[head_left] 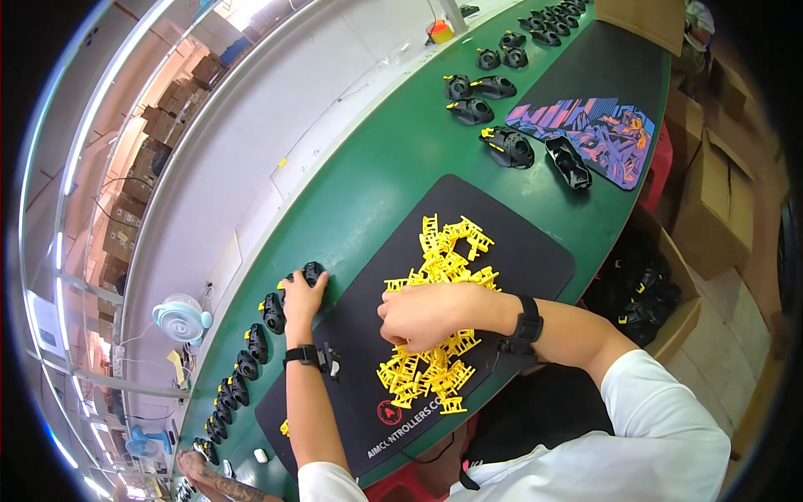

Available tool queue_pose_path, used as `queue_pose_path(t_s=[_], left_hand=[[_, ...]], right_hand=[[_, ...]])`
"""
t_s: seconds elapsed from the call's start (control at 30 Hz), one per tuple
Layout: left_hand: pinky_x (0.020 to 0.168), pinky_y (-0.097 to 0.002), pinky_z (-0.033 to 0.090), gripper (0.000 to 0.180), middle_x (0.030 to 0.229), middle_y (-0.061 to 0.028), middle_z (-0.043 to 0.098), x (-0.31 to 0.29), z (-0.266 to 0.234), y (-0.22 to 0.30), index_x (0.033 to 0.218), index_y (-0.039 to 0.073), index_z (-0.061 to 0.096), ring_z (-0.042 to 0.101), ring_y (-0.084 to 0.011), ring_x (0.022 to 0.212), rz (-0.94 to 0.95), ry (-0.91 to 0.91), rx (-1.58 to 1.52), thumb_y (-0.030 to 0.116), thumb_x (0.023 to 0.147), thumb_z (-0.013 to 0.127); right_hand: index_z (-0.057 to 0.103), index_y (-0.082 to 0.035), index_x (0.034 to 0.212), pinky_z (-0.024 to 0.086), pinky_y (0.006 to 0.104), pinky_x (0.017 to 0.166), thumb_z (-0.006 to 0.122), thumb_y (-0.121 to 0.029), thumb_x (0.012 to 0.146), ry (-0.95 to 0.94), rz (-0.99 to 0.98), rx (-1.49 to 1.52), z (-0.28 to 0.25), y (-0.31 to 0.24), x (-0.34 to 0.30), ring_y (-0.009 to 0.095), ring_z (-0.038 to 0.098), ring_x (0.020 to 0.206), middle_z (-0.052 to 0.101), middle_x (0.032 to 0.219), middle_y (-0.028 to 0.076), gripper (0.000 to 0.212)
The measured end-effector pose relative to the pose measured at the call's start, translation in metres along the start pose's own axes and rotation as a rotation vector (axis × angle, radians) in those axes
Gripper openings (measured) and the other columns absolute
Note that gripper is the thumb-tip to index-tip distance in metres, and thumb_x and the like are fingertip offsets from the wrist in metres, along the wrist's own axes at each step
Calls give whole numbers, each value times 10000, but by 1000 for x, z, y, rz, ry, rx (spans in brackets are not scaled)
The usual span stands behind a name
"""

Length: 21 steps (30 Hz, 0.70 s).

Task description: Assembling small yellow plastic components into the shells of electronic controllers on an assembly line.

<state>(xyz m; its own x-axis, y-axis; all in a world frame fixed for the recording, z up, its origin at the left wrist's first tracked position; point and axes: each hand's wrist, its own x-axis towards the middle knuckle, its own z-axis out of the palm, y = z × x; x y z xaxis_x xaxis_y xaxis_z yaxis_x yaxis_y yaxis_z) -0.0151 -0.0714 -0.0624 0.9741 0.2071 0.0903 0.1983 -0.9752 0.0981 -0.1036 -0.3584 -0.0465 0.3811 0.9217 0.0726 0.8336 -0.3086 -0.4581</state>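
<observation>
My left hand [303, 297] is closed around a black plastic shell [313, 272] at the left edge of the black mat [351, 309]. Over a heap of yellow plastic ladder-shaped clips [443, 263], my right hand [431, 316] is curled with its fingertips tucked under. Whatever it holds, if anything, is hidden from view. Loose yellow clips [410, 376] spread out on the mat on both sides of this hand. Just below my left hand, another black shell [271, 313] stands on the green table. Both wrists wear dark bands.
A row of black shells [247, 365] runs down the table's left side. More shells with yellow parts [508, 146] line the far end beside a patterned mat [594, 134]. A cardboard box [682, 293] of black parts stands at right. Another person's forearm [222, 483] reaches in at lower left.
</observation>
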Motion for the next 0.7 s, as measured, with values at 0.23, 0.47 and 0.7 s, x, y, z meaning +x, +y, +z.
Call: queue_pose_path(t_s=[0.23, 0.47, 0.7], left_hand=[[960, -454, 482, 581, 1261, -235, 470, -39, -3, 25, 1351, -17, 533, 585, -395, 1103, 96, 235, -267, 424, 975, 589], [399, -193, 162, 259, 687, 71, 386, -69, 46, 18, 1096, 47, 643, 284, 9, 466, -74, 88, -1390, 250, 1064, 486], [402, -201, 168, 176, 673, 67, 384, -73, 39, 24, 1021, 49, 628, 279, 7, 472, -38, 9, -1470, 155, 1048, 490]], right_hand=[[652, 12, 901, 549, 345, 678, 702, -119, 858, 402, -5, 514, -25, 20, -13, 256, 704, 717, 711, 795, 134, 147], [727, -5, 946, 546, 363, 717, 757, -242, 851, 1010, 513, 359, -52, 87, -28, 233, 713, 794, 718, 847, 161, 257], [780, -20, 832, 573, 435, 832, 691, -172, 758, 1002, 1022, -101, -127, 221, -82, 367, 725, 847, 726, 845, 220, 191]])
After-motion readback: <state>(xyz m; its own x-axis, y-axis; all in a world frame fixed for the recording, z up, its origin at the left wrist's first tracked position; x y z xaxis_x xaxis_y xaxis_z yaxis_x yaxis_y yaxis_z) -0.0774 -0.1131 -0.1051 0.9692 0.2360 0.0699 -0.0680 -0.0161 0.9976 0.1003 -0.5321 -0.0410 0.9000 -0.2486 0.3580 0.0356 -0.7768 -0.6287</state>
